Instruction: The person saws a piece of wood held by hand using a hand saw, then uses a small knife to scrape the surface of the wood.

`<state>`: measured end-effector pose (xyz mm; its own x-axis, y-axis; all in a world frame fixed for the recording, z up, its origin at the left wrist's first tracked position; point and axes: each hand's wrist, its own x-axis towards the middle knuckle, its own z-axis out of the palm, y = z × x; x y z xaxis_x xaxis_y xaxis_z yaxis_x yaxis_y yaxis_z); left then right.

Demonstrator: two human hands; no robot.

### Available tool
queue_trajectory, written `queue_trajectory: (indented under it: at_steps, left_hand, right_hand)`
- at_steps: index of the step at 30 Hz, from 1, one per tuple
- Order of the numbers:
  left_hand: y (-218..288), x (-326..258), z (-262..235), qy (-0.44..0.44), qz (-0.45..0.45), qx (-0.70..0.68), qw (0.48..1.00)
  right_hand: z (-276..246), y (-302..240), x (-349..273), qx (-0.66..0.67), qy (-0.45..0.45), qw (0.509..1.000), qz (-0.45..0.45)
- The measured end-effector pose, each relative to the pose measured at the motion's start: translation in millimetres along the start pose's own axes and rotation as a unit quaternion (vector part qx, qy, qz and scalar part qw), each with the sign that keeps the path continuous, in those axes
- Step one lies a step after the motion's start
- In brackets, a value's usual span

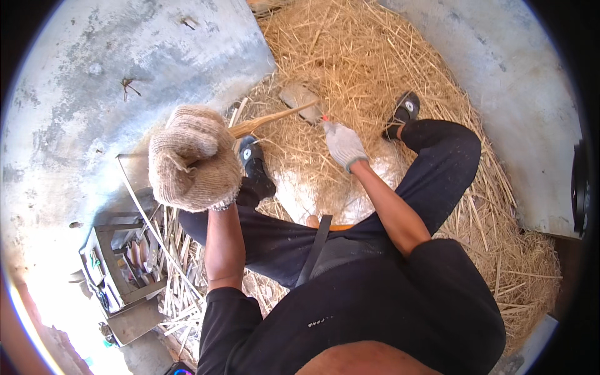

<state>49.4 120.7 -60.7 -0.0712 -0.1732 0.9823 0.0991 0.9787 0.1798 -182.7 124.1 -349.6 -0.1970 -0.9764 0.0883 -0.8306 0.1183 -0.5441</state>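
Note:
My left hand (194, 159), in a knitted beige glove, is raised close to the view with its fingers wrapped into a fist. Out of the fist toward the right runs a tapering pale stick (272, 119), which looks like split bamboo. Lower down, between my feet, my right hand (344, 145) wears a pale glove and has its fingers closed. A small red tip (324, 118) shows at its fingers; what it belongs to is hidden. Beside the stick's thin end lies a flat grey-brown block (299, 101) among the shavings.
Straw-like shavings (375, 56) cover the floor around my legs. A wooden box (128, 265) with tools and odds and ends stands at the left, near a long thin strip (156, 228). Grey walls (75, 125) rise on both sides. Dark shoes (255, 159) are on my feet.

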Motion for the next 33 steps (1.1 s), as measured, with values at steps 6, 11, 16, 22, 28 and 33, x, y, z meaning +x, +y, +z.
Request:
queue_trajectory:
  at_steps: [6, 11, 16, 22, 28, 33]
  left_hand:
    - [8, -6, -13, 0.0, -0.007, 0.018, 1.0]
    - [13, -10, -14, 0.007, -0.01, 0.022, 1.0]
    - [11, -11, -14, 0.003, -0.01, 0.022, 1.0]
    - [9, -7, -15, -0.003, -0.01, 0.027, 1.0]
    - [11, -11, -17, -0.002, -0.012, 0.018, 1.0]
    - [9, -9, -18, -0.004, -0.011, 0.009, 1.0]
  right_hand:
    - [-135, -144, -52, 0.361, -0.114, 0.925, -0.048]
    - [-95, -148, -64, 0.24, -0.026, 0.959, -0.145]
    - [-63, -101, -26, 0.115, -0.026, 0.988, -0.096]
    - [-124, -147, -50, 0.295, -0.072, 0.95, -0.076]
    - [-81, -130, -40, 0.233, -0.069, 0.966, -0.091]
    - [-26, -79, -4, 0.078, 0.012, 0.987, -0.138]
